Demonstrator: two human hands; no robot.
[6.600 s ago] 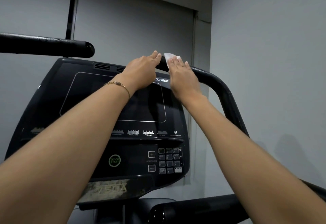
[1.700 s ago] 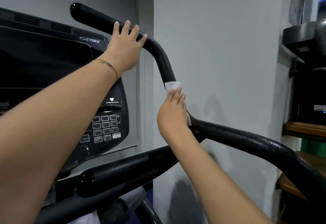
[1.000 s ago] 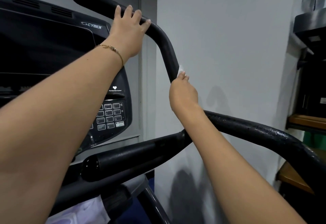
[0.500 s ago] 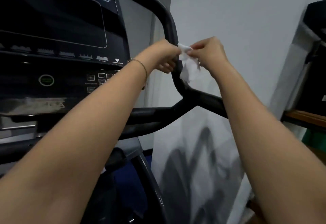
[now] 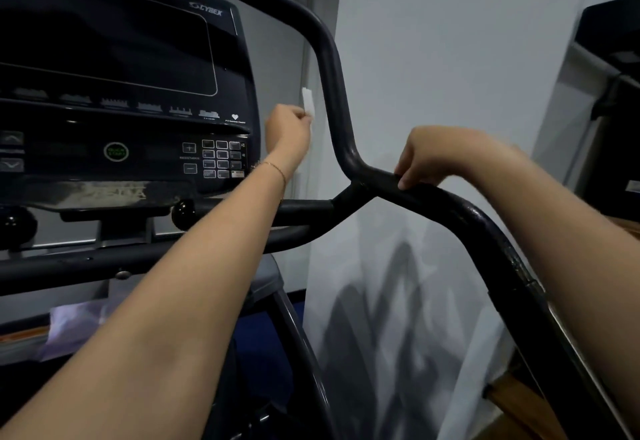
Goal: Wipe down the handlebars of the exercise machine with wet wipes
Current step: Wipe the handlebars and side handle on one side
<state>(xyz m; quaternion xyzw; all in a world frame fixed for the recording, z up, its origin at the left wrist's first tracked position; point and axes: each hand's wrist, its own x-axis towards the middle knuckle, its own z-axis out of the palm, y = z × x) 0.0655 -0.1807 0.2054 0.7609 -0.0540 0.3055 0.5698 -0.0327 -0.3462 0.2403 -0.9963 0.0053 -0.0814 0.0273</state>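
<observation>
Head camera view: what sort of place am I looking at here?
Probably a gym or fitness room: an exercise machine's console with a resistance keypad and long black handlebars.

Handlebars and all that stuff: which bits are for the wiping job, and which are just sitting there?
For the job: wet wipe, left hand pinching it, handlebar, right hand gripping it.
Just there: console, keypad, green button.
</observation>
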